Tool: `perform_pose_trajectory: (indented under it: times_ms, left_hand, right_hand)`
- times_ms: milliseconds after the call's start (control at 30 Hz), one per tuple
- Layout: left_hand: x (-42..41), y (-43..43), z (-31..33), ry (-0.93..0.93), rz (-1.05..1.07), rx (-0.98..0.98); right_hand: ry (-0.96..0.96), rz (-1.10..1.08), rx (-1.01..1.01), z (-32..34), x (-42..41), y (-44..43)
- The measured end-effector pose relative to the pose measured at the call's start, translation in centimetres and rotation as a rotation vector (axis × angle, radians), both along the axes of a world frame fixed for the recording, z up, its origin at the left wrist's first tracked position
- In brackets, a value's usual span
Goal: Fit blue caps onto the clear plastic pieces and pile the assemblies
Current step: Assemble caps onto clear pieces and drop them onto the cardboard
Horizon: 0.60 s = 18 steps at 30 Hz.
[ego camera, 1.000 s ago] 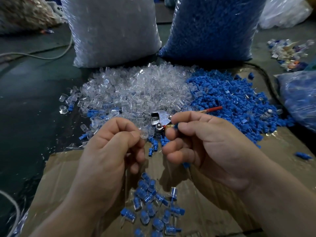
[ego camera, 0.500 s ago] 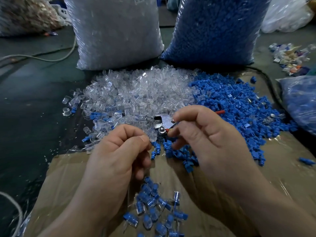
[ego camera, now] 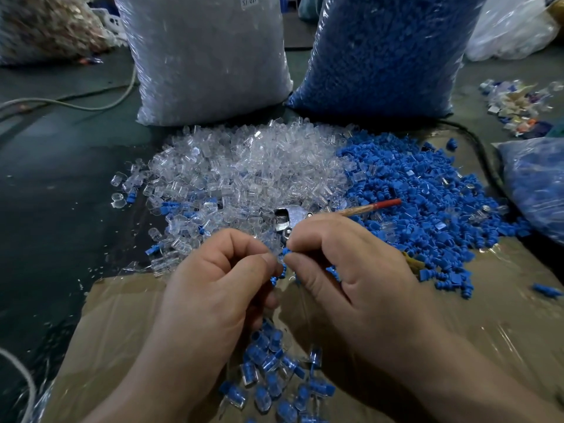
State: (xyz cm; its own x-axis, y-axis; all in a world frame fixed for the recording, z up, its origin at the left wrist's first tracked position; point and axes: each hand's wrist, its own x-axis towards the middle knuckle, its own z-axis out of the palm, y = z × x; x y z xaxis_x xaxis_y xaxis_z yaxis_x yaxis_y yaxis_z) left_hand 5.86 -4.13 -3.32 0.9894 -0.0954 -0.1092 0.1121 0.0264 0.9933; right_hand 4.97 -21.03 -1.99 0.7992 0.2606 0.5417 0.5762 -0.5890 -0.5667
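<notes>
My left hand [ego camera: 219,288] and my right hand [ego camera: 345,276] meet fingertip to fingertip above the cardboard. My right hand pinches a blue cap [ego camera: 286,251] between thumb and forefinger. My left hand's thumb and forefinger pinch a clear piece [ego camera: 276,258] against the cap; most of the piece is hidden by my fingers. A heap of clear plastic pieces [ego camera: 244,169] lies behind my hands, and a heap of blue caps [ego camera: 427,203] spreads to its right. A small pile of finished assemblies [ego camera: 274,380] lies on the cardboard below my hands.
A metal tool with a red-tipped handle [ego camera: 369,207] lies between the heaps. Behind stand a big bag of clear pieces [ego camera: 207,62] and a big bag of blue caps [ego camera: 384,56]. Another blue-filled bag [ego camera: 537,184] sits at right. Cardboard sheet [ego camera: 122,331] covers the dark floor.
My right hand dipped toward the blue caps, then came back to the left hand with a cap pinched in its fingertips. The hands have closed together.
</notes>
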Motion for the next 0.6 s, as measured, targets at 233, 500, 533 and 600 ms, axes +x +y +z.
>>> perform_pose_trajectory:
  times_ms: [233,500,533,600]
  left_hand:
    - [-0.06,0.16,-0.02,-0.008,-0.021,-0.067]
    - [0.01,0.32,0.23,0.086,-0.079,-0.238]
    - [-0.05,0.29,0.32,0.083,-0.084,-0.236]
    - [-0.18,0.29,0.21,0.017,-0.079,-0.141]
  right_hand:
    - [-0.041,0.063,-0.026,-0.15,0.05,0.00]
    - [-0.020,0.115,-0.005,-0.27,0.06,-0.01]
    - [-0.011,0.117,0.001,-0.30,0.07,-0.04]
    - [0.013,0.126,0.001,-0.36,0.10,-0.08]
